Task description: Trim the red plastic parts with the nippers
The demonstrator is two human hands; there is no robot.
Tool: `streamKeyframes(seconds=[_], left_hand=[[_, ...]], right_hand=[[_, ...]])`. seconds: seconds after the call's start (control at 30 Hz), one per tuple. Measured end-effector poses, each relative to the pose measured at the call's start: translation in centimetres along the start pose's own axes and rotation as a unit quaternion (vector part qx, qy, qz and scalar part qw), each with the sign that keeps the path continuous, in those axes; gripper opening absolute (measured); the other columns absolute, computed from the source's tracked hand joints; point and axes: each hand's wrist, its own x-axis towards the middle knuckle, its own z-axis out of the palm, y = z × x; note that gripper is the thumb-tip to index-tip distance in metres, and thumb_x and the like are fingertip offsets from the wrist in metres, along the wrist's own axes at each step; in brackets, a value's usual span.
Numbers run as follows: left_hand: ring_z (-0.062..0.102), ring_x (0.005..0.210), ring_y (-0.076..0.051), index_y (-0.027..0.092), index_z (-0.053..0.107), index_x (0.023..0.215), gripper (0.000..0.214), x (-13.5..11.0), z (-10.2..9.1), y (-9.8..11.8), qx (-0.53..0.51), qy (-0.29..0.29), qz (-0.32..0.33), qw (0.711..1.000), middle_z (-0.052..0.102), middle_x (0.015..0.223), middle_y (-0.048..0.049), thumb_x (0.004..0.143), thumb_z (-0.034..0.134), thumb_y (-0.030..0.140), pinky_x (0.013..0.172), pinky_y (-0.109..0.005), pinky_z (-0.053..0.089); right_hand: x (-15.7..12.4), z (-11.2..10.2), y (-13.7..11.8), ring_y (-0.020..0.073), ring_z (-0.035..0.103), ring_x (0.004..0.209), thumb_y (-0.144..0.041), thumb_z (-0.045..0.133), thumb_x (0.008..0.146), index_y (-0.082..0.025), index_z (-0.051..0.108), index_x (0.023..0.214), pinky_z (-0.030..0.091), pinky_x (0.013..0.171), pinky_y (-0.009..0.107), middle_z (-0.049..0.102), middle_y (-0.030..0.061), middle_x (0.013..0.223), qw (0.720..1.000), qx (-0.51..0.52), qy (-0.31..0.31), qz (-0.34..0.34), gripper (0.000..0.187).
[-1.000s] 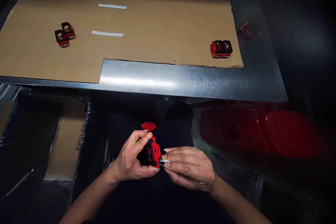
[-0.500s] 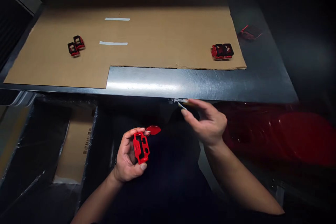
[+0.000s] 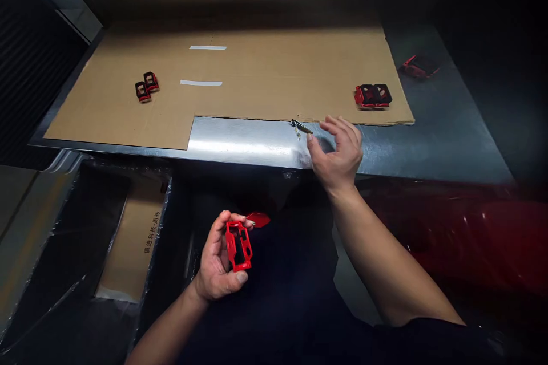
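My left hand (image 3: 218, 265) is closed around a red plastic part (image 3: 238, 246) with black cut-outs, held low over my lap. A small red flap (image 3: 257, 219) shows just above its fingertips. My right hand (image 3: 338, 151) is stretched over the front edge of the metal table (image 3: 240, 142), fingers apart and holding nothing. A small thin metal piece (image 3: 301, 126) lies on the table just beyond its fingertips.
A cardboard sheet (image 3: 240, 80) covers most of the table. On it sit two red-and-black parts at the left (image 3: 146, 86) and a pair at the right (image 3: 373, 95). Another part (image 3: 419, 65) lies on bare metal far right. A lined box (image 3: 128, 239) stands lower left, red material (image 3: 466, 234) lower right.
My right hand left the red part, rose to the table edge with the thin metal piece, and now the piece lies on the table with the fingers spread. My left hand kept the red part.
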Motion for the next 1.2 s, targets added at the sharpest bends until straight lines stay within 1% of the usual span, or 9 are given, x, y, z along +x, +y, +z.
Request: streamKeyframes(seconds=[0.07,0.13,0.2,0.27,0.33,0.4,0.67,0.83,1.2], left_hand=[[0.062,0.12,-0.03,0.033,0.033,0.148,0.081,0.1,0.0,-0.1,0.002,-0.005,0.002,1.0,0.054,0.129,-0.0123,0.081,0.069,0.061,0.103,-0.055,0.053],[0.06,0.125,-0.032,0.031,0.036,0.147,0.079,0.2,-0.1,0.0,-0.001,-0.007,0.0,1.0,0.054,0.132,-0.0134,0.082,0.07,0.059,0.106,-0.056,0.051],[0.058,0.13,-0.033,0.029,0.036,0.147,0.078,0.4,-0.1,0.1,-0.016,-0.009,-0.005,1.0,0.054,0.137,-0.0147,0.082,0.072,0.055,0.108,-0.057,0.049],[0.056,0.133,-0.034,0.028,0.036,0.147,0.078,0.5,0.0,0.1,-0.032,-0.019,-0.014,0.999,0.053,0.141,-0.0159,0.082,0.073,0.051,0.107,-0.056,0.05],[0.055,0.134,-0.035,0.029,0.035,0.148,0.079,0.5,0.0,0.0,-0.034,-0.029,-0.02,0.999,0.052,0.144,-0.0167,0.082,0.074,0.049,0.106,-0.056,0.051],[0.053,0.136,-0.035,0.029,0.033,0.148,0.08,0.5,0.1,-0.3,-0.019,-0.037,-0.022,0.999,0.05,0.147,-0.0174,0.083,0.073,0.05,0.107,-0.057,0.051],[0.048,0.14,-0.035,0.029,0.028,0.15,0.08,0.2,0.2,-0.8,-0.015,-0.049,-0.014,0.999,0.044,0.153,-0.0174,0.086,0.072,0.046,0.11,-0.058,0.047],[0.046,0.143,-0.03,0.03,0.032,0.151,0.08,0.0,-0.1,-1.0,-0.074,-0.032,-0.013,0.997,0.047,0.153,-0.0121,0.084,0.076,0.032,0.118,-0.048,0.041],[0.053,0.136,-0.029,0.035,0.029,0.152,0.084,-0.1,-0.7,-1.6,-0.084,-0.046,-0.027,0.995,0.05,0.15,-0.0115,0.083,0.076,0.026,0.113,-0.044,0.046]], right_hand=[[-2.2,-1.6,-1.8,0.0296,0.067,0.112,-0.033,0.066,0.088,-0.022,0.072,0.097,0.05,0.103,0.053,0.075,0.0086,0.105,0.997,0.077,-0.002,0.003,0.015],[-5.0,-3.3,-3.7,0.0227,0.073,0.084,-0.032,0.067,0.09,-0.022,0.074,0.09,0.06,0.083,0.039,0.077,0.0052,0.087,0.968,0.2,-0.14,0.056,0.012],[-7.8,-4.7,-5.5,0.0188,0.074,0.076,-0.033,0.067,0.091,-0.02,0.074,0.09,0.06,0.071,0.03,0.077,0.0048,0.083,0.879,0.33,-0.328,0.107,0.015],[-10.0,-5.7,-6.7,0.0188,0.075,0.08,-0.038,0.068,0.091,-0.017,0.073,0.101,0.06,0.073,0.029,0.079,0.007,0.088,0.771,0.427,-0.449,0.148,0.024],[-11.2,-6.2,-7.6,0.0196,0.075,0.085,-0.045,0.07,0.088,-0.015,0.071,0.11,0.06,0.077,0.03,0.078,0.0098,0.094,0.691,0.49,-0.499,0.181,0.037],[-11.7,-6.3,-8.0,0.019,0.074,0.084,-0.049,0.074,0.084,-0.014,0.07,0.111,0.059,0.077,0.03,0.078,0.0103,0.095,0.654,0.521,-0.508,0.206,0.044],[-12.3,-5.5,-8.8,0.0155,0.073,0.081,-0.04,0.084,0.076,-0.013,0.068,0.1,0.056,0.075,0.026,0.077,0.0078,0.092,0.601,0.558,-0.495,0.288,0.039],[-12.5,-5.1,-9.2,0.0141,0.072,0.087,-0.032,0.086,0.076,-0.016,0.067,0.097,0.054,0.08,0.024,0.077,0.0057,0.094,0.557,0.568,-0.496,0.348,0.032],[-12.7,-4.8,-9.4,0.0102,0.068,0.08,-0.022,0.087,0.074,-0.019,0.068,0.097,0.052,0.077,0.022,0.073,0.0002,0.093,0.561,0.588,-0.46,0.359,0.03]])
